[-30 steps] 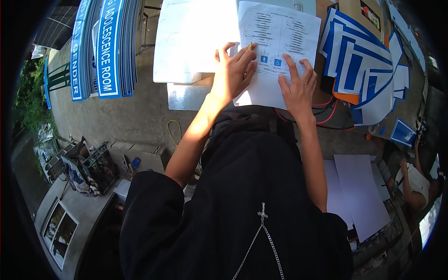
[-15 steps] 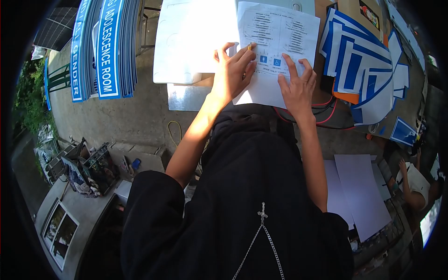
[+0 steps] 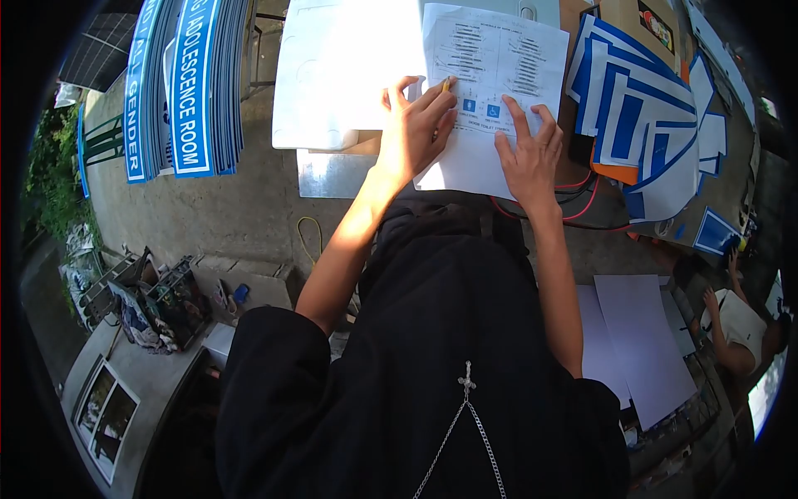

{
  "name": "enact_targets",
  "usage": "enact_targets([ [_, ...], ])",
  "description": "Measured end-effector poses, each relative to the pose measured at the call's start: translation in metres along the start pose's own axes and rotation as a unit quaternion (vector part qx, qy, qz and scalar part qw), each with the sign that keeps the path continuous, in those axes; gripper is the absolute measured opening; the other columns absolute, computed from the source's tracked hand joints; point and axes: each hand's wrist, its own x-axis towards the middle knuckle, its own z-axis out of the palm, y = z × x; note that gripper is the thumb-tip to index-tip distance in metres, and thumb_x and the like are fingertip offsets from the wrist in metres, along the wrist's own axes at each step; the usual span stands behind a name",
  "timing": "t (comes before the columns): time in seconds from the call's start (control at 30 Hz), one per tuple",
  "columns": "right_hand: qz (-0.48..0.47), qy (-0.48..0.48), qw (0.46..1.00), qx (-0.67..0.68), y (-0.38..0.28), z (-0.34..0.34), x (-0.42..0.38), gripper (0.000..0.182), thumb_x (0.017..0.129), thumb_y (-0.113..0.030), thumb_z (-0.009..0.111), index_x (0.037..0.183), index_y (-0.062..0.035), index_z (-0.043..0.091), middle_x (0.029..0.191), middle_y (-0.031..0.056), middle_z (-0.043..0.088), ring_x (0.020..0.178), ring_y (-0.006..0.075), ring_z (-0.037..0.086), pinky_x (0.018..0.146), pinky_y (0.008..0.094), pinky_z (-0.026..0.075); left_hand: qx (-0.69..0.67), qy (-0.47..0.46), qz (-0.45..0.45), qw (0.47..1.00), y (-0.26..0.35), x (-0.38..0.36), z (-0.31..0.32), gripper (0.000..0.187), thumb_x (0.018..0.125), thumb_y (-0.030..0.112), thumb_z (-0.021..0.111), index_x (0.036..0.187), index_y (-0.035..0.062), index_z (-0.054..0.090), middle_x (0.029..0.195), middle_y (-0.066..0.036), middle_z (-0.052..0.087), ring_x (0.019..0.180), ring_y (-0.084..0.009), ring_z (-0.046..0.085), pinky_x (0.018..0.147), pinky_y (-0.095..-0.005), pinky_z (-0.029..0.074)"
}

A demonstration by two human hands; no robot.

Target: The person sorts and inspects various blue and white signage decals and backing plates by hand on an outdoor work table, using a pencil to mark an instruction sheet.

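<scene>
A printed sheet of paper (image 3: 499, 158) with columns of text and two small blue symbols lies on a pale board in front of me. My left hand (image 3: 416, 125) rests at the sheet's left side, fingers closed round what looks like a yellow pencil (image 3: 446, 86); only its short end shows, close to the print. Fingers spread, my right hand (image 3: 534, 154) lies on the right part of the sheet, beside the blue symbols. Strong sunlight washes out the white surface (image 3: 349, 75) left of the paper.
Stacked blue signs (image 3: 193, 100) stand at the left. Blue-and-white sign pieces (image 3: 636, 108) pile up on the right, near a cardboard box (image 3: 636, 25) and red and black cables (image 3: 586, 204). White sheets (image 3: 644, 349) lie at lower right, where another person (image 3: 738, 333) is.
Both of my hands stay in nearly the same place on the sheet. At the far right, the other person's arms have shifted.
</scene>
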Motion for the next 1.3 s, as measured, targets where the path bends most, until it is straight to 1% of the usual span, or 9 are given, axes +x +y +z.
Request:
enact_targets([
  [0.27, 0.0, -0.005, 1.0, 0.004, -0.0006, -0.0008, -0.0002, 0.051, 0.087, -0.027, 0.058, 0.136, -0.0233, 0.044, 0.127, 0.0149, 0.031, 0.118, 0.033, 0.032, 0.101, 0.049, 0.03, -0.001, 0.0, -0.002, 1.0, 0.0021, 0.0015, -0.0032, 0.008, 0.082, 0.011, 0.063, 0.09, 0.0121, 0.061, 0.118, -0.001, 0.065, 0.114, -0.0301, 0.042, 0.097, -0.0461, 0.022],
  [0.37, 0.005, -0.007, 1.0, 0.005, -0.001, -0.0022, -0.0004, 0.051, 0.087, -0.027, 0.058, 0.136, -0.0233, 0.044, 0.127, 0.0148, 0.031, 0.118, 0.0328, 0.032, 0.102, 0.0491, 0.03, -0.015, -0.002, 0.005, 1.0, -0.0018, 0.0005, 0.0013, 0.012, 0.081, 0.01, 0.063, 0.092, 0.012, 0.061, 0.116, -0.001, 0.064, 0.114, -0.0316, 0.043, 0.096, -0.05, 0.024],
  [0.47, 0.006, -0.008, 1.0, 0.003, -0.0012, -0.0027, -0.0005, 0.051, 0.087, -0.027, 0.058, 0.136, -0.0234, 0.044, 0.127, 0.0147, 0.031, 0.118, 0.0328, 0.032, 0.102, 0.0493, 0.03, -0.011, 0.004, 0.007, 1.0, -0.0007, 0.0014, 0.0, 0.012, 0.081, 0.009, 0.063, 0.092, 0.0116, 0.062, 0.116, -0.001, 0.064, 0.114, -0.0317, 0.043, 0.097, -0.0485, 0.024],
  [0.7, 0.008, 0.004, 1.0, 0.012, -0.0021, -0.0023, -0.0003, 0.052, 0.085, -0.025, 0.059, 0.135, -0.0231, 0.045, 0.127, 0.015, 0.032, 0.117, 0.0337, 0.033, 0.101, 0.05, 0.031, -0.014, -0.002, 0.004, 1.0, -0.0013, 0.0, 0.0007, 0.014, 0.082, 0.009, 0.063, 0.095, 0.0107, 0.063, 0.117, -0.003, 0.064, 0.115, -0.0342, 0.042, 0.099, -0.0502, 0.023],
  [1.0, 0.003, 0.014, 1.0, 0.023, -0.0025, -0.0031, -0.0013, 0.05, 0.085, -0.025, 0.058, 0.134, -0.022, 0.048, 0.127, 0.0156, 0.034, 0.116, 0.0352, 0.035, 0.101, 0.0497, 0.031, -0.01, 0.003, 0.003, 1.0, 0.0011, 0.0, -0.001, 0.012, 0.083, 0.011, 0.062, 0.095, 0.0108, 0.063, 0.118, -0.003, 0.063, 0.114, -0.0338, 0.044, 0.098, -0.0511, 0.024],
  [1.1, 0.002, 0.014, 1.0, 0.024, -0.002, -0.0027, -0.0013, 0.05, 0.085, -0.025, 0.058, 0.134, -0.0224, 0.047, 0.127, 0.0156, 0.034, 0.116, 0.0353, 0.034, 0.101, 0.0498, 0.031, -0.003, 0.006, 0.005, 1.0, 0.001, -0.0007, -0.0005, 0.012, 0.082, 0.011, 0.062, 0.095, 0.011, 0.063, 0.118, -0.002, 0.063, 0.113, -0.0334, 0.045, 0.098, -0.0508, 0.025],
  [1.2, 0.002, 0.013, 1.0, 0.023, -0.0018, -0.0016, -0.0018, 0.05, 0.086, -0.025, 0.058, 0.135, -0.0228, 0.046, 0.128, 0.0156, 0.033, 0.117, 0.0354, 0.034, 0.101, 0.0499, 0.031, -0.018, 0.002, -0.007, 1.0, 0.0011, -0.0011, 0.0006, 0.009, 0.082, 0.011, 0.063, 0.09, 0.0109, 0.061, 0.121, -0.002, 0.063, 0.117, -0.0322, 0.041, 0.1, -0.0495, 0.021],
  [1.3, 0.007, 0.009, 1.0, 0.021, -0.0022, -0.0021, -0.0029, 0.05, 0.086, -0.026, 0.058, 0.135, -0.023, 0.046, 0.128, 0.0155, 0.033, 0.118, 0.0355, 0.034, 0.101, 0.0501, 0.031, -0.011, 0.023, 0.002, 1.0, 0.004, 0.0, -0.0023, 0.009, 0.081, 0.008, 0.063, 0.09, 0.0084, 0.06, 0.119, -0.005, 0.064, 0.112, -0.0291, 0.048, 0.1, -0.0463, 0.023],
])
